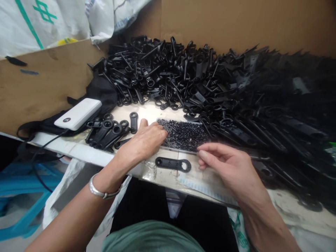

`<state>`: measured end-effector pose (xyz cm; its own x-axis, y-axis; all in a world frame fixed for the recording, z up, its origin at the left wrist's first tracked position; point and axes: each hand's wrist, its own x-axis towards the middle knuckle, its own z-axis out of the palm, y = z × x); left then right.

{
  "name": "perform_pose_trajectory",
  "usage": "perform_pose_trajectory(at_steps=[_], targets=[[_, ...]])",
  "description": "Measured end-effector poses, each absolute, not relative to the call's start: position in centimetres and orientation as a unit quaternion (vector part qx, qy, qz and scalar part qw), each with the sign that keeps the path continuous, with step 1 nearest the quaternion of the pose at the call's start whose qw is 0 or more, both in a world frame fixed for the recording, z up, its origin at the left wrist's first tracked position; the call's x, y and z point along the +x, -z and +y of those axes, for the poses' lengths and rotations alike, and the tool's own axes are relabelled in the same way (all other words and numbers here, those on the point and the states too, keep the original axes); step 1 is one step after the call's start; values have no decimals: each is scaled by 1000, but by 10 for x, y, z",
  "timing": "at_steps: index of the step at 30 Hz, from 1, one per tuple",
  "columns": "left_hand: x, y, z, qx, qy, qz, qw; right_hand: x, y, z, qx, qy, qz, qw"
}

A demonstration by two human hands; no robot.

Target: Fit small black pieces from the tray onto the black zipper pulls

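A shallow clear tray point(181, 151) full of tiny black pieces point(186, 134) lies on the work surface. My left hand point(145, 140) reaches over the tray's left end with its fingers curled together; the fingertips are partly hidden, and what they hold does not show. Thumb and index finger of my right hand point(225, 159) are pinched together by the tray's near right corner, and anything between them is too small to name. Between my hands, close to the front edge, one flat black plastic lever point(168, 163) with a ring at one end lies untouched.
A large heap of similar black parts point(162, 70) fills the back and right side, against cardboard walls point(236, 21). At left are a small group of parts point(107, 133), a single part point(133, 122), and a white power bank point(78, 113) with a cable point(34, 164). A blue stool point(26, 224) stands below.
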<state>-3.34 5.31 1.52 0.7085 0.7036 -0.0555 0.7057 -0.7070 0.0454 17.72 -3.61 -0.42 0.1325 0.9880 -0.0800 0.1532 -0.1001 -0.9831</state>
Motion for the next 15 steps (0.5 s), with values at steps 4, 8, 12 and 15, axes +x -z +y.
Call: perform_pose_trajectory(at_steps=[4, 8, 12, 15], targets=[[-38, -12, 54, 909, -66, 408, 62, 178, 9, -37, -581, -466, -456, 487], [-37, -16, 54, 858, -154, 445, 205, 170, 7, -36, -553, -509, -414, 512], [-32, -18, 53, 734, -293, 440, 427, 158, 1, -35, -518, -555, -376, 531], [-29, -17, 52, 591, -380, 413, 579, 151, -2, -34, -502, -568, -365, 541]])
